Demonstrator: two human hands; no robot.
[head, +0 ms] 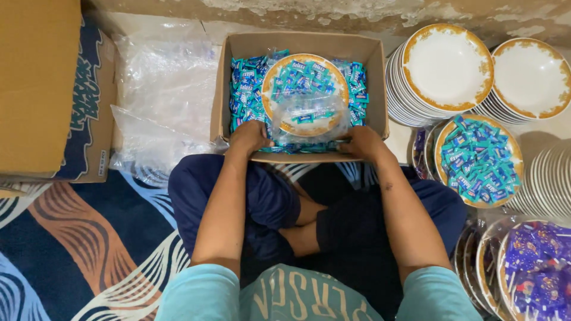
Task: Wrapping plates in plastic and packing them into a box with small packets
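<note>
Floor setting: patterned blue, white and orange rug [77, 249] below a stained wall [333, 12] at the top edge; you sit cross-legged at lower centre. An open cardboard box [375, 77] at upper centre is full of teal-wrapped candies [245, 89]. A gold-rimmed plate [304, 95] heaped with the same candies rests on them, inside a clear plastic bag [309, 122]. Your left hand [248, 137] and right hand [361, 142] are both curled around the bag's near edge, apparently holding it taut over the plate. At right: stacked empty gold-rimmed plates [446, 65], a filled candy plate [479, 159], wrapped plates of purple sweets [535, 267]. Loose plastic sheeting [160, 89] and a large carton [41, 83] lie upper left.
</note>
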